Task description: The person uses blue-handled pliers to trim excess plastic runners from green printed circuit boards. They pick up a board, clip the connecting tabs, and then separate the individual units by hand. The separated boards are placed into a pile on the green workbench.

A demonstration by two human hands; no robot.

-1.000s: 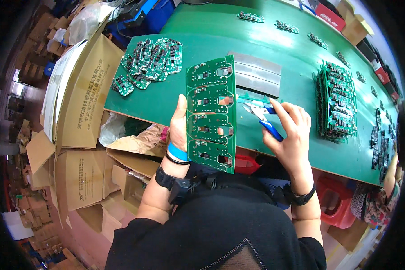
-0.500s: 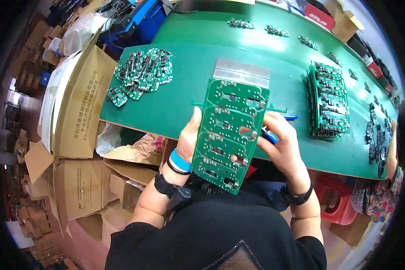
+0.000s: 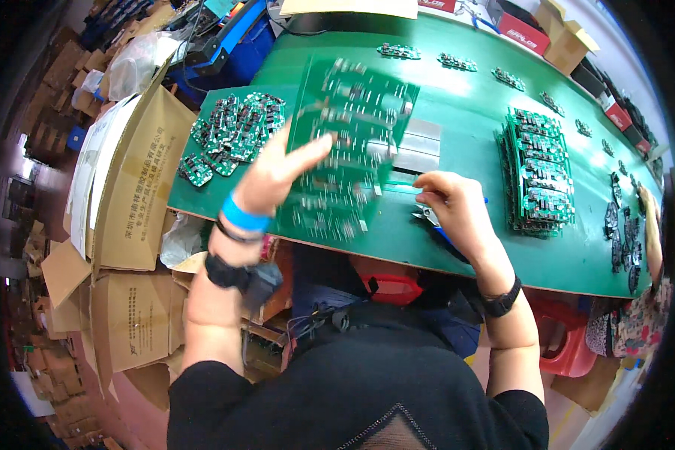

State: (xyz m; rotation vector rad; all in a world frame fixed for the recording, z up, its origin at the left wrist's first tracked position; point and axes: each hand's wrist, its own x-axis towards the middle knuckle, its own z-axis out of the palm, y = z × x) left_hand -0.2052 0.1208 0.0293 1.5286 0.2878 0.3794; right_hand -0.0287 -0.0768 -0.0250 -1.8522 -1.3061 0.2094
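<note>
My left hand (image 3: 281,169) grips a green circuit board panel (image 3: 345,176) by its left side, thumb over the face. The panel is tilted, raised over the table and blurred by motion. My right hand (image 3: 461,214) is apart from the panel, fingers curled and thumb and fingertips close together; whatever is between them is hidden. A thin green strip (image 3: 403,184) shows at those fingertips. Blue-handled pliers (image 3: 430,216) are beneath the right hand, partly covered. A grey metal block (image 3: 420,142) lies on the table behind the panel.
Loose boards are piled (image 3: 236,127) at the left; a tall stack of panels (image 3: 540,172) stands right. Small boards (image 3: 457,62) line the far side. Black parts (image 3: 626,232) lie near another person's arm (image 3: 651,232). Cardboard boxes (image 3: 139,180) crowd the left edge.
The panel has moved up and left in my left hand, uncovering more of the metal block. My right hand has let go of the panel and come down over the pliers.
</note>
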